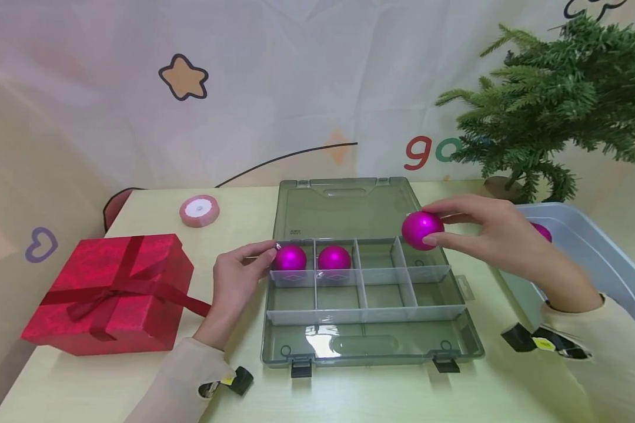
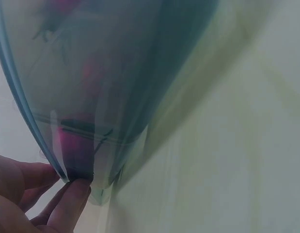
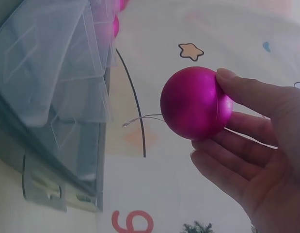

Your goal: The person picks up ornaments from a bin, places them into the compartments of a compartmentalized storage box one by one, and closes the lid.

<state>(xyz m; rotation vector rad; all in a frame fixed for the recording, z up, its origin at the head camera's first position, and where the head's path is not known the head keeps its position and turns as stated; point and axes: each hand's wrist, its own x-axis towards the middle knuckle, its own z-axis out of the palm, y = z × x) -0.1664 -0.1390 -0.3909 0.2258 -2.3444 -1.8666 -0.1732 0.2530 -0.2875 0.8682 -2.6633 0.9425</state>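
Note:
My right hand (image 1: pixel 489 235) holds a shiny magenta Christmas ball (image 1: pixel 421 230) between thumb and fingers, above the back right compartment of a clear grey-green divided storage box (image 1: pixel 418 335). A thin hanging loop (image 3: pixel 140 118) sticks out from the ball in the right wrist view. Two more magenta balls sit in the back row, one in the leftmost compartment (image 1: pixel 290 258) and another beside it (image 1: pixel 334 258). At the box's back left side, my left hand (image 1: pixel 238 276) pinches the wall's edge; the left wrist view shows thumb and fingers (image 2: pixel 70 206) on that edge.
The box's lid (image 1: pixel 344 205) lies folded back. Left of it are a red gift box (image 1: pixel 153 320) with a ribbon bow and a pink ribbon roll (image 1: pixel 199 220). On the right stand a pale plastic bin (image 1: pixel 587 235) with a magenta ball (image 1: pixel 542 231) and a small artificial tree (image 1: pixel 555 94).

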